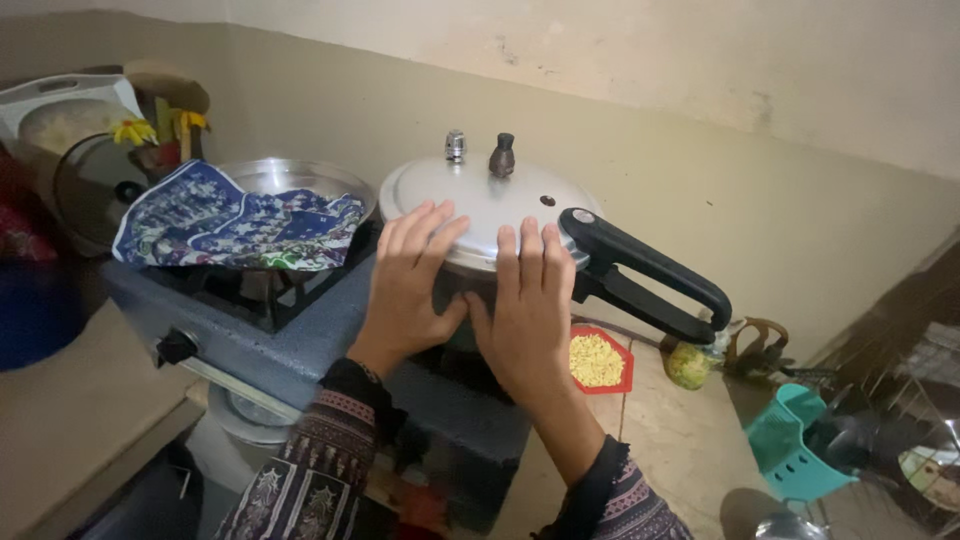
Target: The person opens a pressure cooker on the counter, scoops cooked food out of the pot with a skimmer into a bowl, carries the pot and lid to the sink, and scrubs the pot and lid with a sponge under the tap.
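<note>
**On the stove: both palms against the cooker**

On the grey stove, the pressure cooker stands. Left hand and right hand press flat against it, fingers extended and slightly spread over the lid's rim, gripping nothing. A patterned cloth covers the neighbouring pan.

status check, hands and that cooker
Left hand and right hand flat on pressure cooker lid, on stove. Black handle points right. Nothing blocking.

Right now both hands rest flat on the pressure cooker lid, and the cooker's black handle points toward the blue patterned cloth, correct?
Not quite. In the head view the black handle points right, away from the blue patterned cloth. Both the left hand and right hand do rest on the pressure cooker lid.
</note>
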